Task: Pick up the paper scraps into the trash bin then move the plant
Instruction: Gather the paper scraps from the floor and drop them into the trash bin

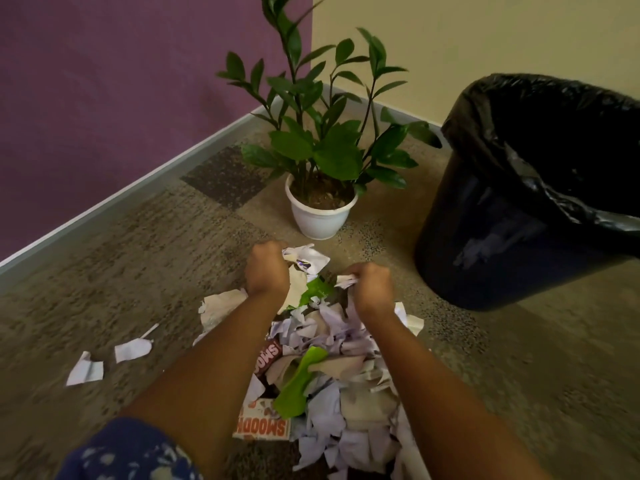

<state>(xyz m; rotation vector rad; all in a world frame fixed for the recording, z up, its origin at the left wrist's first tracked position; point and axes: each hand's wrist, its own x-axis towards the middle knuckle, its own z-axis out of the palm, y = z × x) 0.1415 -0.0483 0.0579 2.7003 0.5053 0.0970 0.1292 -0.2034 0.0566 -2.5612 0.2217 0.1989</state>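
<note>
This looks like the corner of an office room. The floor is flat carpet (104, 271) laid in squares, and one dark square (225, 178) stands out from the rest, as office floors often look. A pale strip (138, 188) runs along the foot of the walls. One wall (121, 81) is purple and the other wall (485, 36) is cream. A green plant (329, 150) in a white pot (317, 220) stands in the corner, near a big trash bin (485, 237) lined with a black bag (554, 109).

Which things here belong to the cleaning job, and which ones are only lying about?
Belongs to the job: paper scraps; trash bin; plant; left hand and right hand, both gripping scraps.
Only there: carpet; purple wall; cream wall; baseboard.
</note>
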